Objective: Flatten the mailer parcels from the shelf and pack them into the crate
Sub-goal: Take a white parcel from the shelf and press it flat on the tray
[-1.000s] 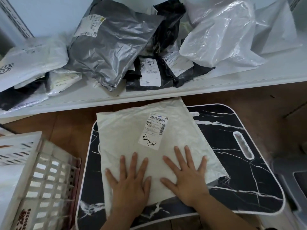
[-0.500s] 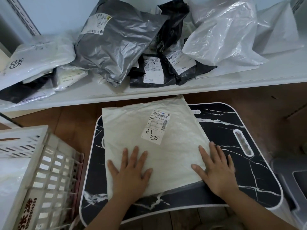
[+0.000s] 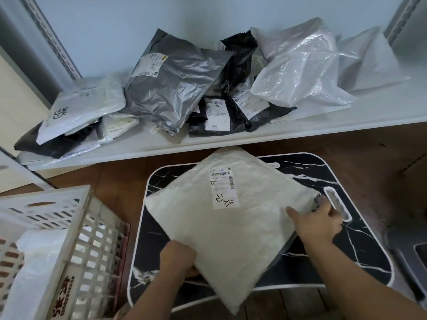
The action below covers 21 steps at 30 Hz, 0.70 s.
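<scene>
1. The shipping label [image 3: 222,187] on the white mailer [image 3: 231,227] carries a barcode, small print too blurred to read, and black handwritten marks that cannot be made out.
2. Left of the white mailer, the crate [image 3: 69,239] shows red characters on its side, not clearly legible.
3. Behind the white mailer, a black mailer's label [image 3: 217,114] has a barcode; its text is unreadable.

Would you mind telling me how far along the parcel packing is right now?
Done: at least one white parcel lies in the crate. In hand: left hand and right hand grip the flattened white mailer over the tray. Left: a heap of parcels, like the grey mailer, on the shelf.
</scene>
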Motion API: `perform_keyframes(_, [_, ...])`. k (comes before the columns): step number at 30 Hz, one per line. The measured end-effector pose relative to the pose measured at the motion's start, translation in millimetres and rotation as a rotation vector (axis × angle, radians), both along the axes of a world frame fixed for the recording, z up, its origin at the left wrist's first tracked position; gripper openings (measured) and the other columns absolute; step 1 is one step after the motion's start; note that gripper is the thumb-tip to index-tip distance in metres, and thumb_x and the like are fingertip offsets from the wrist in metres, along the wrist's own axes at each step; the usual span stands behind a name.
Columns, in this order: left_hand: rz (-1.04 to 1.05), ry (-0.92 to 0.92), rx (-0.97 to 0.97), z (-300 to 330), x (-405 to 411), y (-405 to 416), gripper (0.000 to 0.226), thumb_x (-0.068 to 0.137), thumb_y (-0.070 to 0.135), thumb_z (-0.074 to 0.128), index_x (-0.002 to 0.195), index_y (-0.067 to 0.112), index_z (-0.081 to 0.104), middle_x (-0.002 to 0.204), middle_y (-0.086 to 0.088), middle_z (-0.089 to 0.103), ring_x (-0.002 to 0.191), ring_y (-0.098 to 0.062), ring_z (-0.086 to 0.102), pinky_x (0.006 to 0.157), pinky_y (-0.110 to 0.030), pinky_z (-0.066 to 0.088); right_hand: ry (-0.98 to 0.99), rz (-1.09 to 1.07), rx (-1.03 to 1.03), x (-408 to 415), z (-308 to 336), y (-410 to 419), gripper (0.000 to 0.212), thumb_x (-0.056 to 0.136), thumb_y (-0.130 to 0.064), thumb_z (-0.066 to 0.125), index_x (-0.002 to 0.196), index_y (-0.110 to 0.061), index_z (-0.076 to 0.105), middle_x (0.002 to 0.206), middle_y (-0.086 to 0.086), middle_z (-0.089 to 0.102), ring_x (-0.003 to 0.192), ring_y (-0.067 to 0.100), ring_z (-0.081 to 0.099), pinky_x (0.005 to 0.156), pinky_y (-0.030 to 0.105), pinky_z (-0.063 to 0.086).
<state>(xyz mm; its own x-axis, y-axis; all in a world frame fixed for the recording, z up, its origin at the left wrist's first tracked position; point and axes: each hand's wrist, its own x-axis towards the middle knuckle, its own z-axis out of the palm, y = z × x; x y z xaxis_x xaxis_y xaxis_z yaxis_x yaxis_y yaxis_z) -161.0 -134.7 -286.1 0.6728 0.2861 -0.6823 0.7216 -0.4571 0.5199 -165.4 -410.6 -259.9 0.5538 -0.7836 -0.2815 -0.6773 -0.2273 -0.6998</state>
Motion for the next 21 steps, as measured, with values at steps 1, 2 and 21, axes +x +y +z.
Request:
perform_keyframes(1, [0.001,0.056,-0.09,4.8,-11.2,-10.6,0.007,0.077,0.004,0.062,0.072,0.006,0.057,0.088,-0.017,0.069,0.076,-0.028,0.071,0.064,-0.039,0.061,0.053,-0.015,0.025,-2.2,1.8,4.8,0.084,0.077,-0.03,0.077,0.145,-0.028,0.029,0.145,0.018,0.02,0.13,0.04,0.026,0.102,0.047,0.035])
perform_keyframes(2, [-0.008,0.104,-0.172,9.9,-22.9,-22.1,0.015,0.081,-0.002,0.06,0.07,0.007,0.054,0.08,-0.017,0.068,0.064,-0.025,0.07,0.058,-0.037,0.06,0.095,-0.012,0.059,-5.8,1.3,10.0,0.081,0.078,-0.024,0.075,0.144,-0.029,0.029,0.143,0.019,0.021,0.127,0.042,0.029,0.1,0.046,0.036])
perform_keyframes(21, [-0.944,-0.633,0.637,-41.8,-26.0,-59.6,0.05,0.09,0.045,0.035,0.133,0.031,0.055,0.142,-0.004,0.052,0.138,-0.031,0.035,0.103,-0.057,0.021,0.105,1.157,-0.756,-30.9,-70.6,76.6,0.053,0.086,-0.033,0.04,0.133,-0.014,0.056,0.148,0.007,0.044,0.146,0.026,0.014,0.111,0.045,0.013])
